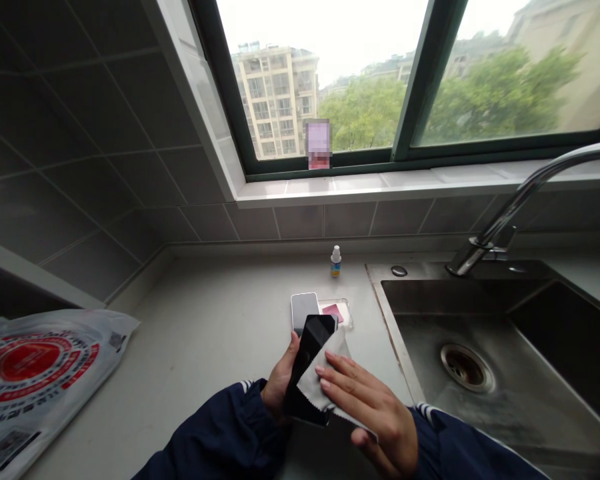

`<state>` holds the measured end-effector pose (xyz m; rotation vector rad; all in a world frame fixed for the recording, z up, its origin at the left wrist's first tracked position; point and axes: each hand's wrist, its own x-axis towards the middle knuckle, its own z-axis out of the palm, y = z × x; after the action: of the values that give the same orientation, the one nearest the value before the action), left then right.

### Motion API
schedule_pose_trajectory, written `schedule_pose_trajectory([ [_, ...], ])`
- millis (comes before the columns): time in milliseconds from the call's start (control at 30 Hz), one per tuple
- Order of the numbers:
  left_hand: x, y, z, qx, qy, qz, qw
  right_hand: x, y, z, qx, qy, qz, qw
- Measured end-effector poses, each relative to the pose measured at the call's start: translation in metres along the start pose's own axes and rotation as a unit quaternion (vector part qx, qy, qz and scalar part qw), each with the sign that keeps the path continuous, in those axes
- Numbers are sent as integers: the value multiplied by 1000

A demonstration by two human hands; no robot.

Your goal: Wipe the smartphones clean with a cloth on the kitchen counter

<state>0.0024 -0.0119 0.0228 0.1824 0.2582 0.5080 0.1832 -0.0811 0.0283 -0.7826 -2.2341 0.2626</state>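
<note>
1. A black smartphone (pixel 310 350) sits tilted above the counter (pixel 220 313), clasped firmly in the left hand (pixel 280 377); part of its glossy face shows bare.
2. The right hand (pixel 375 413) lies flat-fingered on a pale cleaning cloth (pixel 317 377) covering the rest; whether it pinches the cloth, I cannot tell.
3. Just beyond lie a pale phone-shaped slab (pixel 304 310) and a clear tray (pixel 337 312), with a small dropper bottle (pixel 335 261) behind.

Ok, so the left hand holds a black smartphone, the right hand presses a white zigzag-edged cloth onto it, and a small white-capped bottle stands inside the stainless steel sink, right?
No: the small white-capped bottle stands on the pale countertop, left of the stainless steel sink, not inside it, as the head view shows. The left hand with the black smartphone and the right hand with the white zigzag-edged cloth are as you said.
</note>
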Motion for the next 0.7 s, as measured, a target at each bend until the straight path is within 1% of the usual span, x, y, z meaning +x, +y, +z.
schedule_pose_trajectory([
  [100,-1,-2,-1,-8,11,11,1000,1,-3,-3,20,-6,-13,1000],
  [300,-3,-2,-2,14,20,16,1000,3,-10,-3,29,-3,-30,999],
  [467,-3,1,0,38,18,20,999,4,-13,-3,18,-12,-45,999],
  [700,-4,1,-5,59,22,30,998,2,-13,4,-15,-3,-74,997],
])
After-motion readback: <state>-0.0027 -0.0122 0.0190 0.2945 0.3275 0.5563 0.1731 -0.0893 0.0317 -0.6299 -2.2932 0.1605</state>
